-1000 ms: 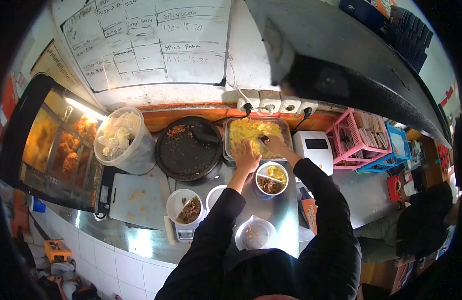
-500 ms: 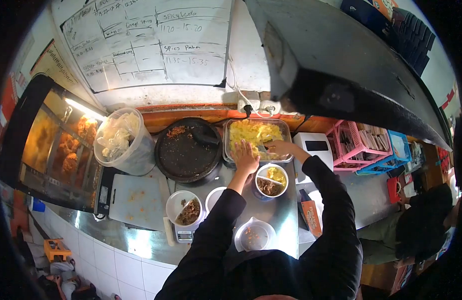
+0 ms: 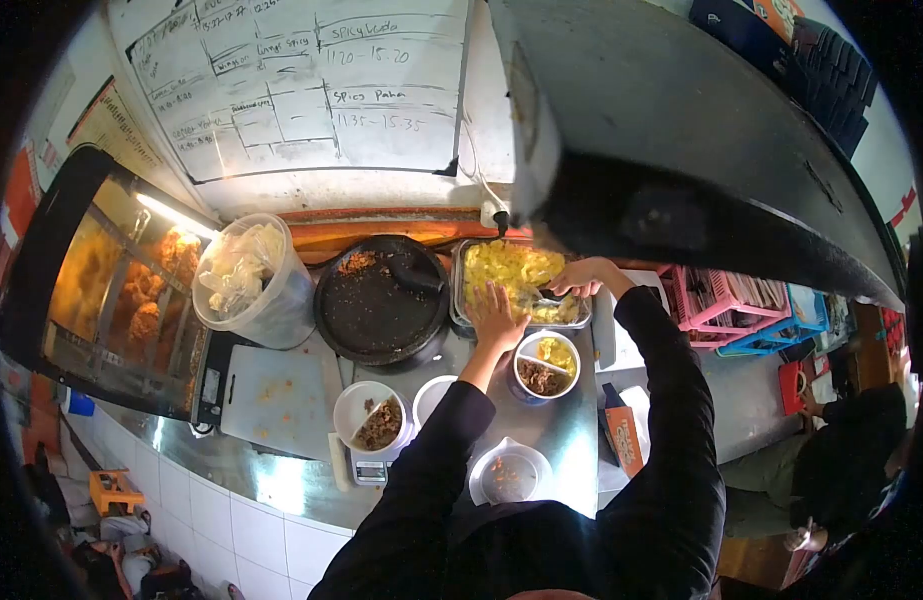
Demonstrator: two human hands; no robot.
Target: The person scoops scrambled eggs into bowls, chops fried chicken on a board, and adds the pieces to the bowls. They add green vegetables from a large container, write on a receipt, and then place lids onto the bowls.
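A clear plastic container (image 3: 460, 318) of yellow scrambled egg (image 3: 506, 265) stands against the back wall. My right hand (image 3: 581, 277), at its right side, is closed around the dark handle of a spoon-like metal utensil (image 3: 527, 297), whose end is in the egg. My left hand (image 3: 496, 322) is open, its fingers spread over the container's front edge. Just in front is a divided round bowl (image 3: 523, 385) with chopped brown meat in one part and egg in another. A similar bowl (image 3: 343, 400) with meat in one half sits on a small scale (image 3: 369, 472); another white bowl (image 3: 433, 397) is partly behind my left forearm.
To the left are a black round pan (image 3: 376, 325), a bucket of plastic bags (image 3: 299, 300), a cutting board (image 3: 271, 400) and a lit fried-chicken display case (image 3: 111, 290). A dark overhang (image 3: 681, 150) juts in at upper right. Another person (image 3: 851, 450) stands at far right.
My right hand has shifted slightly up and right, and more of the utensil's dark handle shows. My left hand stays spread at the container's front edge. The view has tilted a little.
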